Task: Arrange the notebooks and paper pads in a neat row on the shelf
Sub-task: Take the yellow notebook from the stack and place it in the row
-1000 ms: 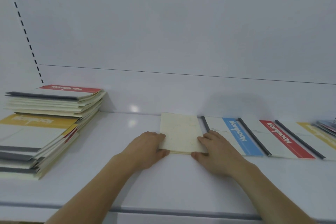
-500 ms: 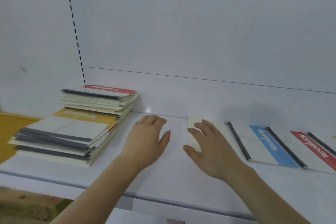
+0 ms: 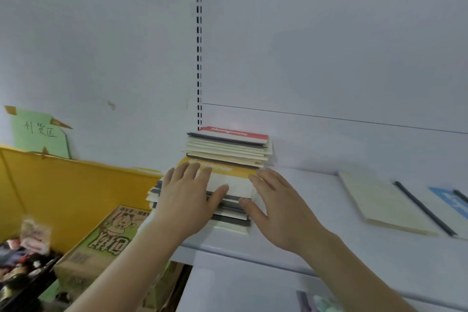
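Yellow bin [image 3: 76, 185] seen at left, printed carton [image 3: 106, 235] leaned inside it, green handwritten note [image 3: 40, 134] taped on wall [image 3: 101, 45]

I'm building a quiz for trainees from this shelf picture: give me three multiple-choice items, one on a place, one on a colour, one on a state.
1. Where does the cream paper pad lie?
A. On the shelf, to the right of the stacks
B. On top of the rear stack
C. In the yellow bin

2. What colour is the band on the top notebook of the rear stack?
A. Green
B. Red
C. Black

3. What are the hands doing?
A. Both rest on the cream pad
B. One holds a pen
C. Both are open at the front stack

Answers:
1 A: the pad lies flat on the shelf, apart from the stacks.
2 B: a red strip with white lettering runs along that top cover.
3 C: the left hand lies spread on the front stack's top cover, and the right hand is open at its right edge.
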A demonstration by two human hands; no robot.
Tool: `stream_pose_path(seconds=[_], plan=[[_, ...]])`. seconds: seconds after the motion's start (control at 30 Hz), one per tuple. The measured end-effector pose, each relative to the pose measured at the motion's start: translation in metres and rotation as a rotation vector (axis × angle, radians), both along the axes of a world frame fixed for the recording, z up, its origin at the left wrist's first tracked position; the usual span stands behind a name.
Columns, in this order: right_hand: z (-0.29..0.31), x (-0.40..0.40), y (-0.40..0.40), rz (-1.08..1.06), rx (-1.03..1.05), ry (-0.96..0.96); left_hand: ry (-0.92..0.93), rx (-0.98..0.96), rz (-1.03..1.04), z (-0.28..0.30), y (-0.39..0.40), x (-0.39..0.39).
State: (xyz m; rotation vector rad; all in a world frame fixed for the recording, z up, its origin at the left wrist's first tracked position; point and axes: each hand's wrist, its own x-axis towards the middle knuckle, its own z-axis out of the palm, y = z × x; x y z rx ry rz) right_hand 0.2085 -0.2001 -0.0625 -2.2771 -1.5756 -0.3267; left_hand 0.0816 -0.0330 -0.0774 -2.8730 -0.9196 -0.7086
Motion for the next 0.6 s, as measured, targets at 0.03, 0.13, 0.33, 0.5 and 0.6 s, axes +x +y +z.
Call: stream_pose_path(seconds=[0.03,0.13,0.33,0.5,0.6], plan=[[-0.002,-0.005,0.009,-0.006,-0.014,0.005,0.062,-0.004,-0.008,-0.003,0.007,-0.007],[-0.008,-0.012,0.028,-0.022,-0.079,0.022,0.111,0.026,-0.078,-0.012,0.022,-0.020],[-0.004,-0.024,0.031,-0.046,0.014,-0.166,-0.005,0.012,-0.170,-0.015,0.035,-0.030],[0.007,-0.030,0.021,-0.218,0.306,-0.340,-0.398,0.005,-0.124,-0.007,0.020,-0.035],[0.015,-0.041,0.019,-0.298,0.483,-0.343,-0.536,-0.225,-0.132,0.012,-0.005,-0.040]])
